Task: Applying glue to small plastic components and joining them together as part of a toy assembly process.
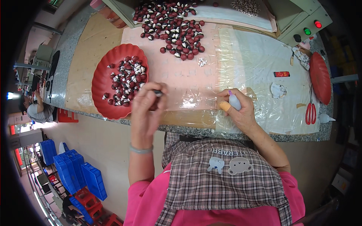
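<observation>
My left hand [145, 103], a little blurred, is raised beside the right rim of a red scalloped bowl [99, 84]. Its fingers are closed round a dark red ball with a black top [157, 92]. In the bowl lie many such balls [124, 84], several with white pieces on them. My right hand [243, 113] grips a small white squeeze bottle [234, 102] with a purple tip, and a tan wrap covers one finger. Farther off, loose red-and-black balls [183, 43] spread over the pink sheet [181, 81], beside a little heap of white pieces [203, 61].
A machine housing [305, 28] with lit red and green buttons stands at the back right. On the right are a red dish [319, 77], red-handled scissors [310, 113], a red packet [281, 74] and crumpled white paper [278, 90]. Blue crates [69, 165] stand on the floor at left.
</observation>
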Demonstrator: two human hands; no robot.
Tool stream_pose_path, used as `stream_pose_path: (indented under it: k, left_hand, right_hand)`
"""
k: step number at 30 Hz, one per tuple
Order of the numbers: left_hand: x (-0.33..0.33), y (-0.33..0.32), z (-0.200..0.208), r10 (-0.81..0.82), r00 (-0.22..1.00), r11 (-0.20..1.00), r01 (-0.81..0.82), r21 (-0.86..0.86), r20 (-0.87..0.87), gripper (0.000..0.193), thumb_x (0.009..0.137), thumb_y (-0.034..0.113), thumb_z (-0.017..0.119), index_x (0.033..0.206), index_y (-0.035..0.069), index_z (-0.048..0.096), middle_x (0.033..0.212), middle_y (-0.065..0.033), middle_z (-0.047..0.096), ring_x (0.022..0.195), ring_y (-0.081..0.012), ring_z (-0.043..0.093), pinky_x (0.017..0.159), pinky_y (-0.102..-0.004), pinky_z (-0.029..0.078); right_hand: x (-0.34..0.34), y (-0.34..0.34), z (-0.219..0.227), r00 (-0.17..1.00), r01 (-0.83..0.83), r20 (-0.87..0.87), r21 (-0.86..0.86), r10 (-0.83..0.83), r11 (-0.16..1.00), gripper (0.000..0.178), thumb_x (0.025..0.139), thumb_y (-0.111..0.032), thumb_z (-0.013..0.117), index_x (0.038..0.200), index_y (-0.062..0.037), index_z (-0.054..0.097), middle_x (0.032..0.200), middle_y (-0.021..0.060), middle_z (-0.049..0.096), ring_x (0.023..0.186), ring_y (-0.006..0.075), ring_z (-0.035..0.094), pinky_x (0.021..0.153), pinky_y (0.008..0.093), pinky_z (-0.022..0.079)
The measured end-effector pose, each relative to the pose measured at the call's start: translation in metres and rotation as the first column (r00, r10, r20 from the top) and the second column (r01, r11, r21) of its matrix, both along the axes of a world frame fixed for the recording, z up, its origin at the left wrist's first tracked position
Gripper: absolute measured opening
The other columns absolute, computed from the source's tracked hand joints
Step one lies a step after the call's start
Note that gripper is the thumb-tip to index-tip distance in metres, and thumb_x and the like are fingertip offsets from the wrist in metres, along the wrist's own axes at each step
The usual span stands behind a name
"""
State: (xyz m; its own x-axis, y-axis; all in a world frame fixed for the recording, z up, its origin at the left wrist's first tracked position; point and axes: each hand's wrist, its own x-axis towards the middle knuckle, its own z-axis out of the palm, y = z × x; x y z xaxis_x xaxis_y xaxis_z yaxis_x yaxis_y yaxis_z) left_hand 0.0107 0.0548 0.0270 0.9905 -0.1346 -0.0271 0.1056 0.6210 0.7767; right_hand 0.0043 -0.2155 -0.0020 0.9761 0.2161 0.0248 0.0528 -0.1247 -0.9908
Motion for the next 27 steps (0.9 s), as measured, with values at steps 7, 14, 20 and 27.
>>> stream_pose_path:
  k: [7,14,20,27]
  left_hand:
    - [0.028,0.036,0.024,-0.200,0.801,-0.340,-0.597,0.727,0.564,0.019,0.084,0.005,0.060,0.102,0.004,0.065,0.111,-0.0099,0.063,0.111,-0.0320,0.052,0.097,-0.0404,0.038]
    - [0.071,-0.039,-0.003,-0.291,0.722,-0.068,-0.670,0.739,0.628,0.018,0.078,0.001,0.063,0.096,0.004,0.063,0.101,-0.0115,0.061,0.092,-0.0305,0.058,0.079,-0.0379,0.048]
    - [0.097,-0.058,-0.026,-0.241,0.811,-0.181,-0.578,0.796,0.534,0.019,0.076,0.004,0.065,0.095,0.007,0.058,0.091,-0.0098,0.059,0.087,-0.0291,0.060,0.073,-0.0399,0.049]
    - [0.072,-0.048,-0.023,-0.127,0.832,-0.026,-0.548,0.836,0.541,0.029,0.078,-0.001,0.062,0.105,0.007,0.059,0.087,-0.0057,0.058,0.076,-0.0180,0.061,0.063,-0.0310,0.051]
  right_hand:
    - [0.001,-0.002,0.001,1.000,0.001,0.000,-0.012,-0.001,1.000,0.023,0.084,-0.010,0.067,0.105,-0.0024,0.061,0.076,0.0034,0.064,0.058,0.0065,0.055,0.054,0.0218,0.044]
    - [0.001,-0.002,0.005,0.999,-0.003,0.045,0.002,0.003,1.000,0.022,0.084,-0.011,0.068,0.104,-0.0030,0.062,0.076,0.0034,0.064,0.060,0.0069,0.055,0.056,0.0217,0.044]
    - [-0.002,-0.008,0.005,0.999,-0.032,0.029,-0.014,0.032,0.999,0.020,0.086,-0.009,0.065,0.105,-0.0021,0.061,0.083,0.0014,0.059,0.063,0.0047,0.053,0.055,0.0188,0.045]
    - [-0.001,-0.011,0.010,0.995,0.046,-0.095,0.035,-0.042,0.998,0.028,0.084,-0.012,0.068,0.109,-0.0069,0.056,0.080,0.0024,0.060,0.069,0.0072,0.055,0.061,0.0213,0.044]
